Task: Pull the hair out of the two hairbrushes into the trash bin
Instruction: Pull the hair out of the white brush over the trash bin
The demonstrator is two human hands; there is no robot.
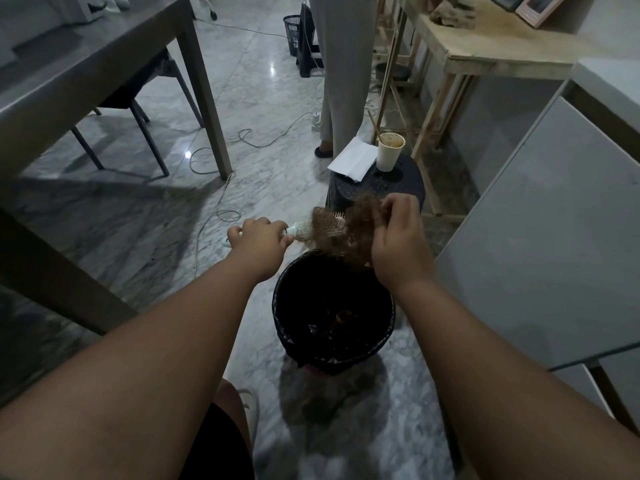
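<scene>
A round hairbrush (pixel 313 229) is held level just over the far rim of the black trash bin (pixel 278 308), which is placed on the marble floor (pixel 166 237). Its handle is gripped by the left hand (pixel 259 242), the fingers curled around it. A clump of brown hair (pixel 360 233) at the brush end is pinched by the right hand (pixel 398 244). On a dark stool (pixel 410 188) behind, a paper cup (pixel 389 152) is seen at the far edge.

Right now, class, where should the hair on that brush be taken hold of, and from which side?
Take the loose hair bunched past the free tip of the hairbrush, coming from the right, as the right hand does. The left hand holds the handle, so hair should slide off tipward, above the trash bin.
</scene>
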